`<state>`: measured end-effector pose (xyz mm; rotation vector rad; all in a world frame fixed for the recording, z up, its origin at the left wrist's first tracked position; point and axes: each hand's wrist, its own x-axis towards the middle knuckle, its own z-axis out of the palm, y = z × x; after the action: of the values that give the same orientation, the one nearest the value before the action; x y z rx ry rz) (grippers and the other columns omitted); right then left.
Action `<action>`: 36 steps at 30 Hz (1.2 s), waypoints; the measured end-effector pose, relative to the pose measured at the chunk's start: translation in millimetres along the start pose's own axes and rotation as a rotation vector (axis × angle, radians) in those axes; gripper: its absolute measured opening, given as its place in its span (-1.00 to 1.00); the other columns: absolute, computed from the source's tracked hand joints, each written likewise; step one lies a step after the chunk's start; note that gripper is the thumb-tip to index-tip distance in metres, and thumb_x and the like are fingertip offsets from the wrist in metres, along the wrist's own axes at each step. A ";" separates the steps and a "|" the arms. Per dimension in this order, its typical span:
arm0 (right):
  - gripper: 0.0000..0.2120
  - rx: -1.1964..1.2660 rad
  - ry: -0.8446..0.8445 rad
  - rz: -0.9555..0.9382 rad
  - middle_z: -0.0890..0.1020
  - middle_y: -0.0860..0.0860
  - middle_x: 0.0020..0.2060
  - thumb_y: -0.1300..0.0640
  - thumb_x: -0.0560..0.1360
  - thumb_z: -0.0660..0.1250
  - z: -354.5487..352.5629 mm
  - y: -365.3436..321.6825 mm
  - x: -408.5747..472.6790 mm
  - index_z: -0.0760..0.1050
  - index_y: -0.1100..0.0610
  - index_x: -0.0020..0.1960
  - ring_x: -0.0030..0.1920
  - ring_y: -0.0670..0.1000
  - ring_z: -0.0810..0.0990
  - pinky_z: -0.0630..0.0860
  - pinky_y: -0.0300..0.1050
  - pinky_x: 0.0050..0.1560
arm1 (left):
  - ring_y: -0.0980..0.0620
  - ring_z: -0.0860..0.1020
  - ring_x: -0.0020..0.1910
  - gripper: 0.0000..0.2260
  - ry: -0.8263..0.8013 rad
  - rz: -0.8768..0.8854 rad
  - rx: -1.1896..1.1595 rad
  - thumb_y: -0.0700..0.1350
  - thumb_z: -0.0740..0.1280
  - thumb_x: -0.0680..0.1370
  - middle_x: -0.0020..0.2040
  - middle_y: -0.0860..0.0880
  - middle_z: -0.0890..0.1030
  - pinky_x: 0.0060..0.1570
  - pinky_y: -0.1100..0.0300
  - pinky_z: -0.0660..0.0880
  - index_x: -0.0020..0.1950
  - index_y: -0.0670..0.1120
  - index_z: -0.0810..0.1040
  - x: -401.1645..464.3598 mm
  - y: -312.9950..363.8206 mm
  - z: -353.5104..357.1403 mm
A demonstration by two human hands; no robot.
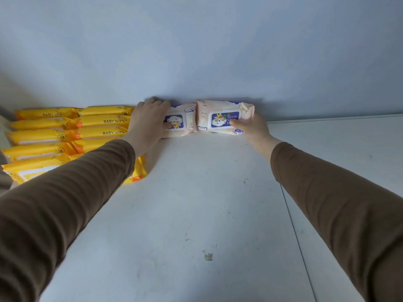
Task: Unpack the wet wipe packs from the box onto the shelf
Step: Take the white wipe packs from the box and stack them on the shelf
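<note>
Both hands (150, 118) on pink packs (224, 116) ahead

Left pink pack (181, 120): near end and part of its label covered by the left hand (148, 123). Yellow packs (65, 131): nearest rows hidden under the left sleeve (65, 192), outermost cut by the frame edge. Small print on right pink pack (224, 116): illegible, possibly brand text, partly under the right hand (253, 127) thumb.
</note>
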<state>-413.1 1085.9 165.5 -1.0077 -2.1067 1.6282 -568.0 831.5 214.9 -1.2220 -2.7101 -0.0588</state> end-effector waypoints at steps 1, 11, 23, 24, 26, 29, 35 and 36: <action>-0.58 -0.023 0.017 -0.015 0.69 -0.08 -0.02 0.10 0.31 0.58 2.6 -1.0 -1.1 0.57 0.10 0.13 -0.02 -0.02 0.67 0.58 -0.20 -0.01 | -0.14 0.51 0.09 -0.72 0.009 -0.007 0.012 -0.01 0.42 0.48 0.07 -0.06 0.63 0.02 -0.03 0.44 0.13 -0.05 0.49 0.1 1.6 1.8; -0.43 -0.342 0.187 -0.005 0.56 0.03 0.12 -0.11 0.29 0.54 -23.2 8.6 -38.0 0.44 0.08 0.19 0.20 0.12 0.48 0.47 0.06 0.17 | -0.23 0.42 0.13 -0.49 0.142 -0.050 -0.008 -0.10 0.51 0.37 0.17 -0.15 0.47 0.13 -0.08 0.41 0.25 -0.11 0.40 -20.9 32.4 -10.9; -0.67 -0.588 0.245 -0.143 0.58 0.00 0.14 0.06 0.47 0.38 -223.2 79.4 -200.7 0.49 0.05 0.22 0.17 0.08 0.47 0.42 0.04 0.20 | -0.16 0.44 0.21 -0.61 -0.013 0.277 -0.352 -0.04 0.42 0.49 0.21 -0.07 0.52 0.14 -0.05 0.45 0.28 -0.10 0.50 -70.4 289.6 -8.5; -0.69 -0.607 0.258 -0.136 0.58 -0.01 0.14 0.06 0.49 0.37 -247.1 89.4 -219.9 0.49 0.05 0.22 0.17 0.07 0.47 0.41 0.03 0.20 | -0.14 0.45 0.21 -0.62 -0.031 0.308 -0.370 -0.04 0.41 0.50 0.22 -0.05 0.52 0.15 -0.03 0.46 0.29 -0.08 0.50 -78.6 320.7 -11.0; -0.71 -0.630 0.284 -0.130 0.57 -0.02 0.15 0.06 0.51 0.35 -295.2 111.8 -260.9 0.49 0.04 0.23 0.17 0.05 0.46 0.41 0.01 0.20 | -0.10 0.44 0.21 -0.63 -0.054 0.373 -0.402 -0.02 0.38 0.52 0.23 -0.02 0.52 0.15 0.00 0.46 0.31 -0.06 0.50 -97.8 382.6 -15.6; -0.72 -0.642 0.318 -0.130 0.56 -0.02 0.17 0.06 0.54 0.32 -362.4 147.9 -323.5 0.48 0.04 0.24 0.18 0.04 0.46 0.42 0.04 0.21 | -0.07 0.44 0.20 -0.64 -0.058 0.462 -0.440 -0.01 0.36 0.54 0.23 0.00 0.53 0.14 0.04 0.46 0.32 -0.05 0.50 -133.3 473.0 -22.3; -0.75 -0.647 0.373 -0.031 0.57 -0.01 0.13 0.10 0.54 0.32 -494.0 227.2 -434.9 0.50 0.06 0.22 0.17 0.06 0.46 0.44 0.06 0.19 | -0.06 0.43 0.22 -0.65 -0.092 0.624 -0.516 -0.01 0.37 0.54 0.25 0.00 0.52 0.15 0.03 0.46 0.31 -0.02 0.50 -215.7 649.6 -30.8; -0.75 -0.634 0.380 -0.005 0.57 -0.02 0.12 0.10 0.53 0.33 -514.7 241.1 -447.9 0.50 0.06 0.20 0.17 0.06 0.47 0.45 0.08 0.19 | -0.05 0.42 0.22 -0.66 -0.106 0.636 -0.533 -0.02 0.37 0.54 0.25 0.01 0.52 0.15 0.03 0.47 0.30 -0.02 0.50 -226.4 675.0 -29.7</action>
<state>303.7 1182.9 185.3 -1.3531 -2.3679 0.6709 87.7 1108.8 183.7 -2.2289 -2.3113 -0.6776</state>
